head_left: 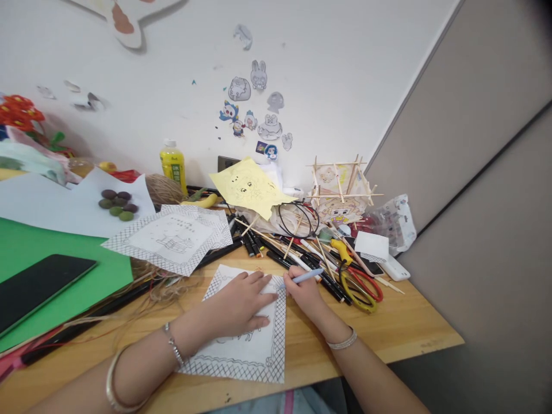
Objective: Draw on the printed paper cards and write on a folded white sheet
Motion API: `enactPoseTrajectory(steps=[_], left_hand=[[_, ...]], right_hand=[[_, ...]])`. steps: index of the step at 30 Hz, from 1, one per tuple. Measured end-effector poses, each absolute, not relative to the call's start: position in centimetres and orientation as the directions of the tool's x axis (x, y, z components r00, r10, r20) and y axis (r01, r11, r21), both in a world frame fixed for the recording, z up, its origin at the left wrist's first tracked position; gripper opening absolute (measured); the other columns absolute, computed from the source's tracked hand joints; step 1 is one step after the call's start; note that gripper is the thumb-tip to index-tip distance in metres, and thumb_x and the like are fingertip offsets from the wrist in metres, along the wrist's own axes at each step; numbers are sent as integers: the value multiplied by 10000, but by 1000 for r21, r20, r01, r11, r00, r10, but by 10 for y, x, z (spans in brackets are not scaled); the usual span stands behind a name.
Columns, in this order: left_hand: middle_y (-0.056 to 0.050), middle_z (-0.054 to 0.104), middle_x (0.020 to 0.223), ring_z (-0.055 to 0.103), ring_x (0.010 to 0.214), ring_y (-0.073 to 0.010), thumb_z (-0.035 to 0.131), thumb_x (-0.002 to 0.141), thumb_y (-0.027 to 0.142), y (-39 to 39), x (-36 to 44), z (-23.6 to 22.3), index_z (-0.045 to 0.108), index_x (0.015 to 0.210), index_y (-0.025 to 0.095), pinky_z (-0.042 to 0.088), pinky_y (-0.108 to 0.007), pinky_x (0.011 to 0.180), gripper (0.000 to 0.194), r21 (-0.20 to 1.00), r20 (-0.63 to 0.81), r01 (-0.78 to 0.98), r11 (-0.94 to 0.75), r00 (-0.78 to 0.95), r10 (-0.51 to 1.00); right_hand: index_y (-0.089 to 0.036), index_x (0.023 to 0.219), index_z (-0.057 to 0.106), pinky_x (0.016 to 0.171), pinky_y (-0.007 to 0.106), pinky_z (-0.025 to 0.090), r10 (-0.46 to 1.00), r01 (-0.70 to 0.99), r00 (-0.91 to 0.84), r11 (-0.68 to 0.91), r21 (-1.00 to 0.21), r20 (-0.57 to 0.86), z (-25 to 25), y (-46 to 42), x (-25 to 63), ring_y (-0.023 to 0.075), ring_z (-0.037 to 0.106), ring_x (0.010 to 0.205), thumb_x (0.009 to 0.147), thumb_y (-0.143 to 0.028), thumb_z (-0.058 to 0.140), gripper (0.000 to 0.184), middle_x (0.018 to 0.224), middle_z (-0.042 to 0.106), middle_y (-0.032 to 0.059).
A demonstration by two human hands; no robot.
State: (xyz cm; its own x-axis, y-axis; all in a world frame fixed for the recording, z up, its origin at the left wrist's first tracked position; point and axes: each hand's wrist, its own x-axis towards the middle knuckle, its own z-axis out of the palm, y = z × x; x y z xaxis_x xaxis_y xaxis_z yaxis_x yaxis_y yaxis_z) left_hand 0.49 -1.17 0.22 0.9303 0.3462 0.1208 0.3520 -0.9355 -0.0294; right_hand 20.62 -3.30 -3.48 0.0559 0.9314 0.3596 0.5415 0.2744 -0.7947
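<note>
A white sheet of paper (276, 356) with a hand-drawn crosshatched border lies on the wooden table near its front edge. Across its middle, my left hand (241, 302) rests flat with the fingers spread, covering much of the drawing inside the border. Pinched in my right hand (304, 294) is a light blue pen (308, 275), its tip at the upper right border of the sheet. A second bordered drawing (172, 236) lies farther back on the left, showing small writing and a sketch.
Several markers (330, 284), thin sticks and yellow-and-red handled scissors (360, 287) clutter the right side. Behind stand a stick frame with drawings (340, 192) and a yellow-green bottle (173, 167). On the left, a dark tablet (43, 287) lies on green paper (112, 270). A grey panel (474, 201) borders the right.
</note>
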Motion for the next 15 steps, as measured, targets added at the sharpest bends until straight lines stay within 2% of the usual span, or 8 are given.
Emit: enactPoseTrajectory(steps=[8, 15], left_hand=[[-199, 489, 1356, 465, 1229, -386, 578, 878, 438, -11, 6, 2, 562, 1235, 219, 425, -523, 939, 420, -38, 132, 358, -933, 927, 350], [-200, 486, 1366, 464, 1234, -385, 575, 878, 441, -11, 4, 1, 553, 1252, 226, 414, -527, 947, 432, -36, 125, 364, -931, 926, 357]], right_hand=[[-242, 557, 257, 508, 260, 262, 911, 593, 103, 266, -760, 399, -32, -31, 208, 125, 332, 503, 791, -287, 430, 294, 499, 295, -74], [-240, 546, 287, 504, 257, 286, 908, 610, 85, 278, -742, 410, -32, -31, 208, 127, 364, 504, 793, -310, 431, 294, 496, 339, -67]])
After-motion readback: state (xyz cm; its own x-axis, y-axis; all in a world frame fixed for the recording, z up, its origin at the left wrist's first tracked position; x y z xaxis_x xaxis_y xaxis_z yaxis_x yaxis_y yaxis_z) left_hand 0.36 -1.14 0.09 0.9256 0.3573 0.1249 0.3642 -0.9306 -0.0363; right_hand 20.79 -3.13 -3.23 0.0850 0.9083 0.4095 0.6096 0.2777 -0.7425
